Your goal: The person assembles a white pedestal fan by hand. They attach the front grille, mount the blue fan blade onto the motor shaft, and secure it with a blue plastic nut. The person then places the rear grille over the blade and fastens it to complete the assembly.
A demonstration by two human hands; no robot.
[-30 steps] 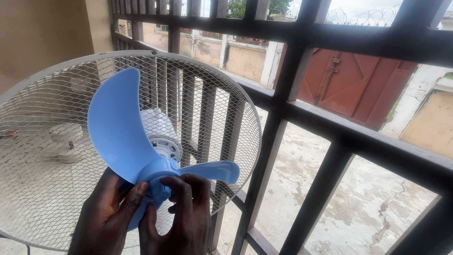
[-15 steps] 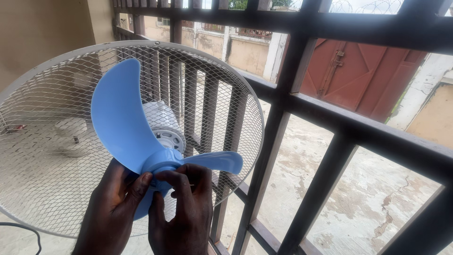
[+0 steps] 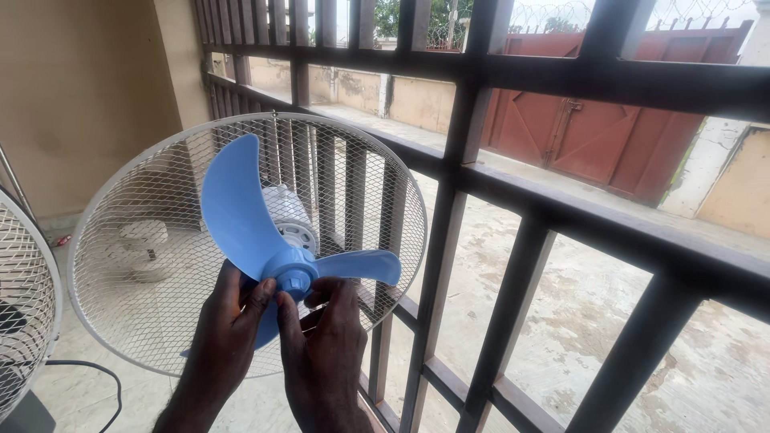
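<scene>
I see both hands at the hub of a light blue fan blade (image 3: 265, 232), which sits in front of the round white mesh fan guard (image 3: 144, 240) and the white motor housing (image 3: 289, 220) at its middle. My left hand (image 3: 228, 321) has its fingers clamped on the hub from the left, thumb up against it. My right hand (image 3: 325, 337) pinches the hub from the right, fingers closed on it. Dark metal window bars (image 3: 481, 184) stand just right of the guard. A second mesh guard (image 3: 24, 313) shows at the far left edge.

no packages, labels, signs, screens visible
</scene>
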